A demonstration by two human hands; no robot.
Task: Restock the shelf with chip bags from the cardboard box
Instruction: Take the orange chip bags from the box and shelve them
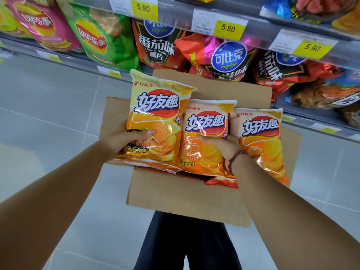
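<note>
An open cardboard box (187, 199) stands on the floor in front of the shelf (263, 26). My left hand (124, 141) grips a yellow-orange chip bag (157, 114) by its lower left side, held above the box. My right hand (224, 145) holds two orange chip bags side by side, one (206, 137) to the left of the hand, the other (263, 141) to the right. A bead bracelet circles the right wrist. A red-orange bag (222, 181) lies inside the box, mostly hidden.
The shelf row behind the box is filled with red-black Copico bags (228, 61), a green Lay's bag (101, 39) and a pink one (39, 24). Yellow 5.90 price tags (228, 29) line the rail. Grey floor tiles (48, 106) stretch to the left. My dark trousers (187, 244) are below the box.
</note>
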